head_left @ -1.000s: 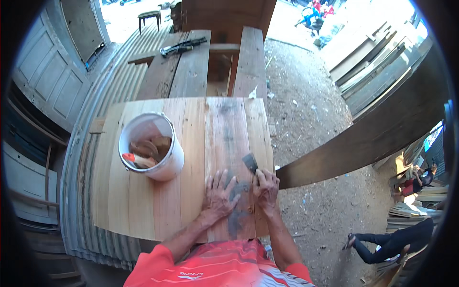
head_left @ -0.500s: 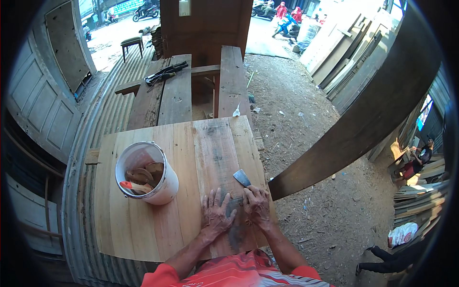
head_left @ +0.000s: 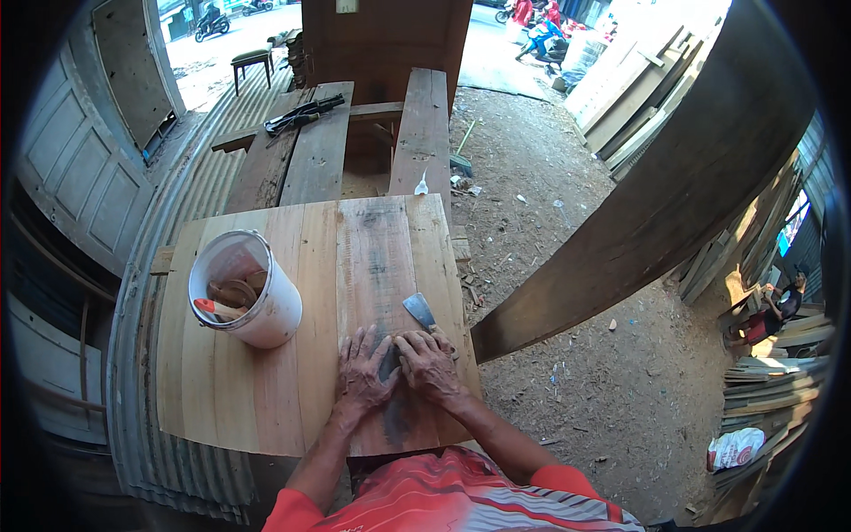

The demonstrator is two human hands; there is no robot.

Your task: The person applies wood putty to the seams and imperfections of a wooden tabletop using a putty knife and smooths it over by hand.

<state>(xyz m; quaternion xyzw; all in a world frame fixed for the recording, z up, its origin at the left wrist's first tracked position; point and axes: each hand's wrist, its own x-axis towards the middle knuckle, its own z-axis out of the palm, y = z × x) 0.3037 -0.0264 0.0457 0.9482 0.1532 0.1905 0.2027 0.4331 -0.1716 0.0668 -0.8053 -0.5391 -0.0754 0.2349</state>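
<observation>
Left hand [head_left: 362, 371] flat, fingers spread, pressing the dark plank [head_left: 383, 293] near the worktop's [head_left: 222, 390] front edge. Right hand [head_left: 428, 362] beside it, gripping a putty knife [head_left: 419, 312]. White bucket [head_left: 244, 288] toward the left edge, well apart.

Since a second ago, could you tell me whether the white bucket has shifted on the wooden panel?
No. The white bucket stands on the same left-hand boards of the wooden panel, left of its darker plank; only the head camera moved.
</observation>
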